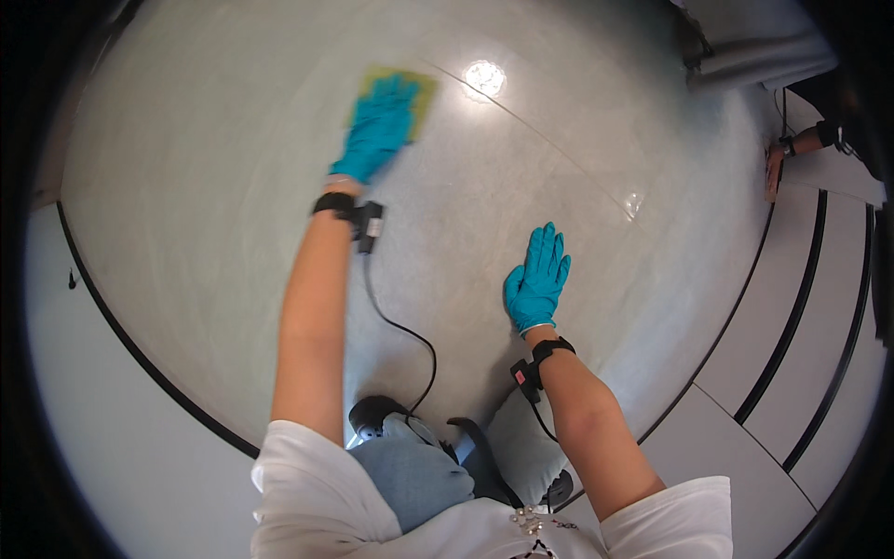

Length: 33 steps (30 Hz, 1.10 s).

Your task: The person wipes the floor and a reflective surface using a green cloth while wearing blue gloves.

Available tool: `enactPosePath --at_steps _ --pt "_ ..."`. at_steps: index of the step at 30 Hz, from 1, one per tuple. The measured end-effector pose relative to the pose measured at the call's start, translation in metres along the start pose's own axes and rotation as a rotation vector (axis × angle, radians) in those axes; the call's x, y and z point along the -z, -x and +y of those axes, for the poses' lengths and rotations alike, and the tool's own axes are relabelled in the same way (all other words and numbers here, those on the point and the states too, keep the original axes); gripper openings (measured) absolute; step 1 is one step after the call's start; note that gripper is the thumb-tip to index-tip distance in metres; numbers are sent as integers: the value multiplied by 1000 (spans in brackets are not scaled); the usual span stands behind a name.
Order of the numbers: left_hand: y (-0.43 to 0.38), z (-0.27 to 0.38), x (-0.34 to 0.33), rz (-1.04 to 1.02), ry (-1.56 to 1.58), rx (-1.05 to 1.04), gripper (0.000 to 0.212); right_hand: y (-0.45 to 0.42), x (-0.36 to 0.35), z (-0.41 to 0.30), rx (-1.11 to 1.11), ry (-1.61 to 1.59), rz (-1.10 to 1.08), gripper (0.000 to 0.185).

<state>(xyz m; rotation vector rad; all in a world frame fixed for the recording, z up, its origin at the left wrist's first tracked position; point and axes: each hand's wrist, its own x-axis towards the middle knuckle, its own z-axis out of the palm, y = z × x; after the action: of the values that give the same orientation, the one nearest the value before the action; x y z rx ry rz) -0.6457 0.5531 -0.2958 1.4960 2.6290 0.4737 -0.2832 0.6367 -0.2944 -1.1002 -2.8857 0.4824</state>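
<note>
My left hand, in a teal disposable glove, lies spread over a yellow-green cleaning cloth and presses it against a pale, glossy floor. Hand and cloth look blurred. The cloth's edges show around the fingers, while its middle is hidden. Closer to my body and to the right, my right hand wears a matching glove. It rests palm down on the floor with the fingers extended and nothing in it. Both wrists carry black straps with small cabled devices: the left device and the right device.
A black cable trails from my left wrist towards my knees. White panels with black strips border the floor on the right, and a white panel on the left. Another person's hand touches the right edge; grey fabric hangs at upper right.
</note>
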Motion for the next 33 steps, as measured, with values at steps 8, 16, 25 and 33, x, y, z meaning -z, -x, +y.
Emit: enactPosePath --at_steps 8,16,25,33 --pt "188 -79 55 195 -50 353 50 54 0 -1 28 6 66 68" --pt "166 3 67 78 1422 580 47 86 -1 23 25 67 58 68" --pt "94 97 79 480 692 270 50 53 -2 18 34 25 68 69" --pt "39 137 -9 -94 -131 -203 65 14 -12 20 32 -16 48 69"
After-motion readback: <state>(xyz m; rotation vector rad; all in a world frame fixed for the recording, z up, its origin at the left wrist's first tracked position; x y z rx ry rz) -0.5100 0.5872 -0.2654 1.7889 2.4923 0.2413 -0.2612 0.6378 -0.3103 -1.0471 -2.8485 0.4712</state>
